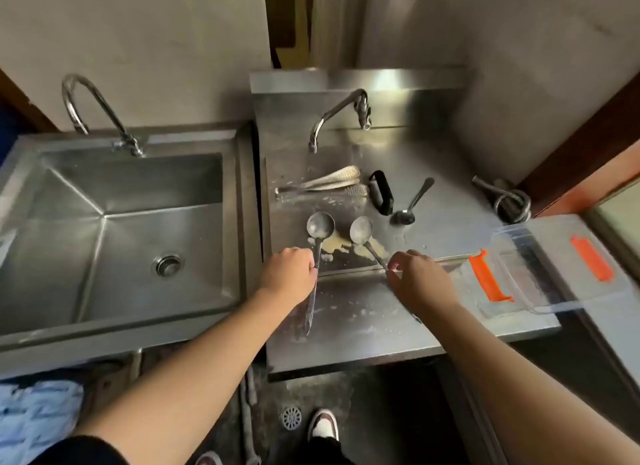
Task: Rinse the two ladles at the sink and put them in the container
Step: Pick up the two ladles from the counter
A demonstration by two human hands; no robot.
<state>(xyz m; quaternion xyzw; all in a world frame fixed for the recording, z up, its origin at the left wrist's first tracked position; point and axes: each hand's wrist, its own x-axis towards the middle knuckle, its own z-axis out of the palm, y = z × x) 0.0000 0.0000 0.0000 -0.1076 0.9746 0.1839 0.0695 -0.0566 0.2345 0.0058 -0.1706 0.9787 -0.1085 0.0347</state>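
Note:
Two metal ladles lie bowl-up over the small steel basin [346, 264] in the middle. My left hand [289, 274] is closed around the handle of the left ladle [320, 225]; its long handle runs back under my wrist. My right hand [417, 277] pinches the thin handle of the right ladle [361, 230]. A tap [337, 118] runs a thin stream of water into the back of the basin, behind the ladles. The clear plastic container [540, 267] with orange clips sits on the counter to the right of my right hand.
A large steel sink [114, 229] with its own tap [93, 108] is on the left. In the basin lie tongs [325, 184], a black-handled tool [381, 193] and a spoon [410, 205]. Pale food scraps sit under the ladles. A coiled hose [509, 201] lies at back right.

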